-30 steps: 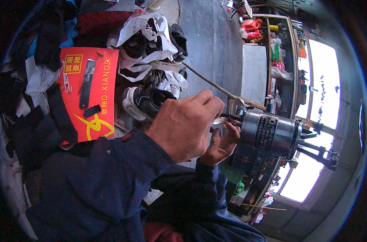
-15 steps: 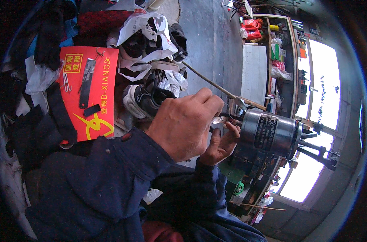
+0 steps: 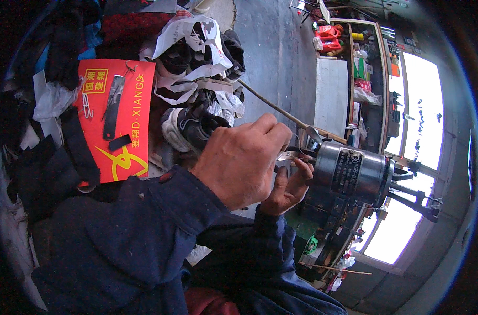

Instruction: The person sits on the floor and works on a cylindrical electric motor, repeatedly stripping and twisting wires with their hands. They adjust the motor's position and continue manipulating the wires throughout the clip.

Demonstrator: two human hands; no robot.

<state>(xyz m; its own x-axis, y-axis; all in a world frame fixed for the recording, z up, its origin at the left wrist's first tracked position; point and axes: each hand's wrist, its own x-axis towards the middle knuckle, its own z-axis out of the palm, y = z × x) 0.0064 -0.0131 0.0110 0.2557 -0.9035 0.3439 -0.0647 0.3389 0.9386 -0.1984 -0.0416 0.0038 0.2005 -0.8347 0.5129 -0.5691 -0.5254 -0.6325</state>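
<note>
Head view: the nearer hand (image 3: 239, 164) is curled, back to the camera, left of a metal cylinder (image 3: 350, 176); what it grasps is hidden. The farther hand (image 3: 287, 193) bends thumb and fingers close to the cylinder's end, its hold also unclear. A shiny metal piece (image 3: 287, 156) shows between them. A black shoe (image 3: 189, 130) sits behind the nearer hand.

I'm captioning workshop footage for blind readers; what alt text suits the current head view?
Two bare hands work close together beside a metal cylinder; what they hold is unclear. Leftward are a black-and-white shoe and a red sheet bearing a flat tool.
</note>
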